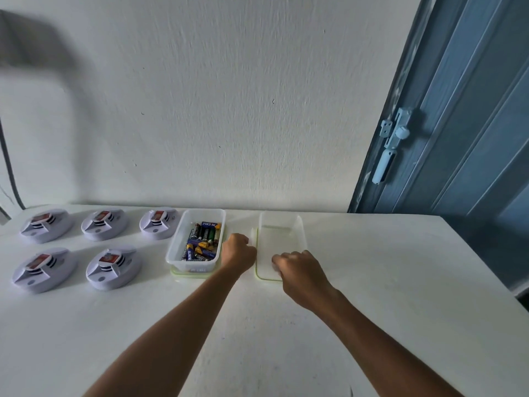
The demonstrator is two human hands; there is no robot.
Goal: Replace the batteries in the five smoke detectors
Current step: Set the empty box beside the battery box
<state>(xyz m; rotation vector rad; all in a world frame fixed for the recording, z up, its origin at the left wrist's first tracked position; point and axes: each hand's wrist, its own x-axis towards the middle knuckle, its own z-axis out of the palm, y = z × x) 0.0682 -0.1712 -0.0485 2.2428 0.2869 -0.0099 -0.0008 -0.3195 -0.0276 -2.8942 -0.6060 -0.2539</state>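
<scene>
Several white smoke detectors lie in two rows at the table's left, among them one at the back left [44,225] and one at the front [113,267], each with a red-labelled battery on top. A clear tub [174,247] holds several loose batteries [201,242] and rests on its green-rimmed lid. To its right stands an empty clear tub [282,227] over a green-rimmed lid [259,275]. My left hand [237,252] is closed against that tub's left side. My right hand [297,267] grips its near edge.
The white table [372,282] stands against a white wall. A blue door [469,124] with a latch is at the right, beyond the table's right edge. A dark cable hangs at the far left.
</scene>
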